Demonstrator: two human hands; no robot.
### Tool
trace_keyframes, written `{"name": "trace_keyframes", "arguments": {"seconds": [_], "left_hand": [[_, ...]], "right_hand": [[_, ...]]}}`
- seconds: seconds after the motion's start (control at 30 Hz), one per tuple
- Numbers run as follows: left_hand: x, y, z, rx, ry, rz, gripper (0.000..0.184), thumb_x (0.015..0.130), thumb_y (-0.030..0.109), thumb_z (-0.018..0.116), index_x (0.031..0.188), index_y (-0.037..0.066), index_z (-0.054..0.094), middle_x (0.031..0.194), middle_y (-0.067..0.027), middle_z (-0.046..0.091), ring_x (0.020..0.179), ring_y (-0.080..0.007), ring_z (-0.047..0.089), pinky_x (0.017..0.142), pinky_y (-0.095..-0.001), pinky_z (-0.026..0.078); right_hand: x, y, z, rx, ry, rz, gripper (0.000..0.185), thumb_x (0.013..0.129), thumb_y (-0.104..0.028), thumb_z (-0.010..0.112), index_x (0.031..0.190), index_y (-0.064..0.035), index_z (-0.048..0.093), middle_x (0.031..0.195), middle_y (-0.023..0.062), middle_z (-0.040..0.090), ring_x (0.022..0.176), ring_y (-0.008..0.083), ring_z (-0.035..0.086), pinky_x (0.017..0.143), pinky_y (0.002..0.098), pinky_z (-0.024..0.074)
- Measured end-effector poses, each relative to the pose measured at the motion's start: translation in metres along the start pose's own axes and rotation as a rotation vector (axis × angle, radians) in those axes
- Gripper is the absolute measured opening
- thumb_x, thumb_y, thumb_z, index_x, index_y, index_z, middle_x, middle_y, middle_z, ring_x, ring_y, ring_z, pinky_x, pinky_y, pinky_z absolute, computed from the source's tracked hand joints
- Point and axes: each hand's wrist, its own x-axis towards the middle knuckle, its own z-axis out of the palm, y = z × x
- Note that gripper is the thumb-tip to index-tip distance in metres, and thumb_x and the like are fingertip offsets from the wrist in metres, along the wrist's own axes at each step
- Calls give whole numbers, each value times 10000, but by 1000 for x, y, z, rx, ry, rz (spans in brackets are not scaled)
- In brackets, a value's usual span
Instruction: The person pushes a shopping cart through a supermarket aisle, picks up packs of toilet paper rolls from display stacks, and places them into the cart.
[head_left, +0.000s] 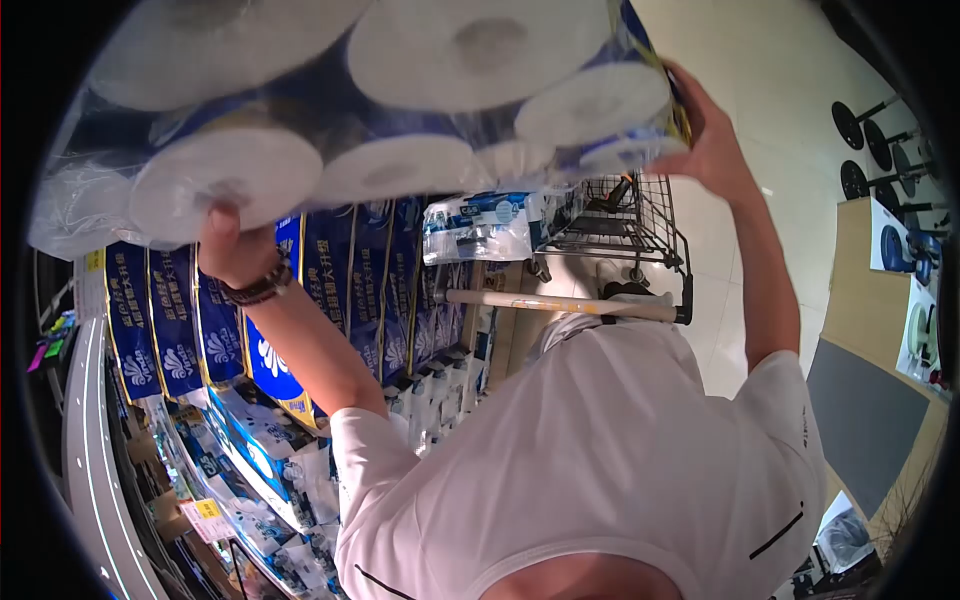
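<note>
A large clear-wrapped pack of white paper rolls (400,110) with blue and gold edging fills the top of the view, held up between both hands. My left hand (238,245) grips its lower left side, thumb on the plastic wrap and the other fingers hidden. At its right end, my right hand (705,140) is pressed against the edge, fingers partly behind the pack. Below the pack, blue packs (330,270) with gold edges stand in a row on the shelf.
A black wire shopping cart (640,225) with a pale handle (560,302) stands in front of my body, holding a white and blue pack (480,225). Shelves of blue and white packs (270,450) run along the left. Black round-based stands (850,180) are at the right.
</note>
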Motion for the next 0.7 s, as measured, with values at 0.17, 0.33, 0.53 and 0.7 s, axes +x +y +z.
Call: {"name": "trace_keyframes", "arguments": {"seconds": [0.17,0.33,0.53,0.7], "left_hand": [[128,-23,28,1232,-495,652,378,832,-8,744,1195,-34,641,1146,-140,683,1112,-269,644,956,-393,532],[144,-131,86,914,-426,25,461,877,280,726,1265,57,617,1211,-106,670,1111,-250,642,959,-392,533],[69,-360,32,1000,-454,-251,559,796,316,815,1249,54,618,1213,-90,681,1130,-264,630,1005,-414,486],[18,-386,24,513,-21,-552,383,902,182,741,1203,-39,655,1029,-83,727,867,-122,660,769,-288,510]], "right_hand": [[120,-76,-36,81,20,-101,897,856,-433,615,1596,-152,194,1582,231,268,1466,323,245,1184,420,218],[176,-19,-10,433,-66,-98,704,1000,-615,334,1491,-111,381,1386,103,519,1239,201,489,1051,367,369],[158,195,16,805,181,291,568,1038,-451,456,1409,-24,514,1269,95,642,1130,175,622,977,328,496],[148,282,60,384,419,248,587,1021,-406,476,1488,-52,431,1422,140,564,1260,274,556,1073,335,415]]}}
